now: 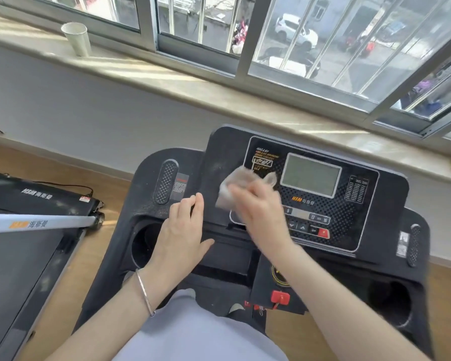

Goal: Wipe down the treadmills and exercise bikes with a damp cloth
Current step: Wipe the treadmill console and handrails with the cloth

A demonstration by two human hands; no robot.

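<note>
Head view. Right grip (261,204) closed over a pale, crumpled cloth (235,183), fingers bent down onto it and blurred, holding it against the black treadmill console (375,204). Cloth on the console's left part, just left of the grey display (311,175) and over the printed label there, with one corner sticking up beside the screen. Below the display, a row of buttons partly hidden by the wrist.

Left grip (185,230) open, fingers straight and together, palm flat on the console's left wing, between the round cup holder (146,241) and the right grip, near it but not touching. Thin silver bracelet (145,293) on the left wrist. Red safety key (280,297) lower down at the console's middle.

To the left, a second treadmill (24,256) on the wooden floor (110,194), with a silver handrail (37,222) across it and a black cable behind. Beyond the console, a pale window sill (167,74) with a white paper cup (76,39) upright near its left end, barred window above.
</note>
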